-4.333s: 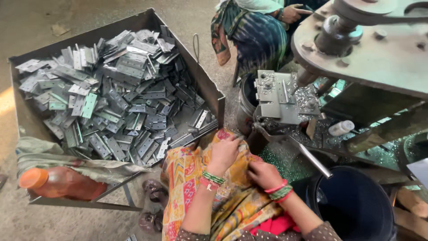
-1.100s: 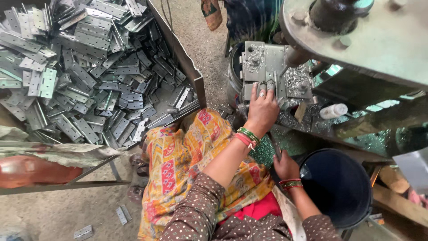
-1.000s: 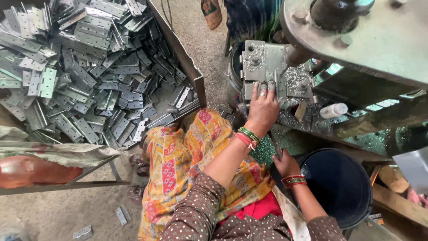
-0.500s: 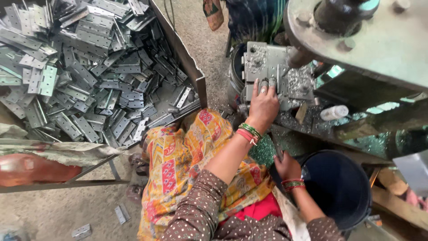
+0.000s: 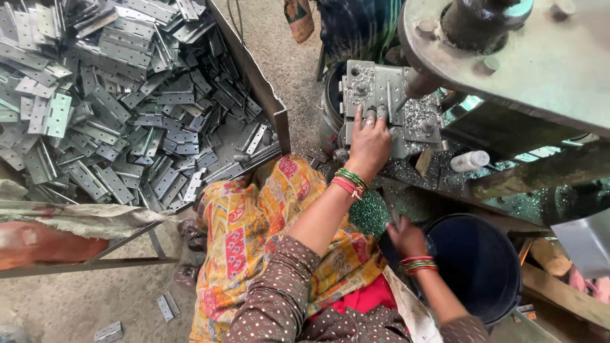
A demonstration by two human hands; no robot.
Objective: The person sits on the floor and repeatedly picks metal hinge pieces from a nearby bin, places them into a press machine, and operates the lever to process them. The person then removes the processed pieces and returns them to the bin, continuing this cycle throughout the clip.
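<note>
Metal plate [image 5: 381, 95] on the press bed – our left hand [image 5: 368, 143] lies flat and open on it; our right hand [image 5: 405, 236] grips a thin tool beside the dark bucket [image 5: 483, 267].

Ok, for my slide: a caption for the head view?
Left hand on the press die, right hand by a dark bucket.

Soft, even daylight fills the scene, with only faint shadows. The heap of grey metal hinge plates [image 5: 114, 108] glints mildly. Focus is sharp centrally, with slight stretching at the edges.
</note>
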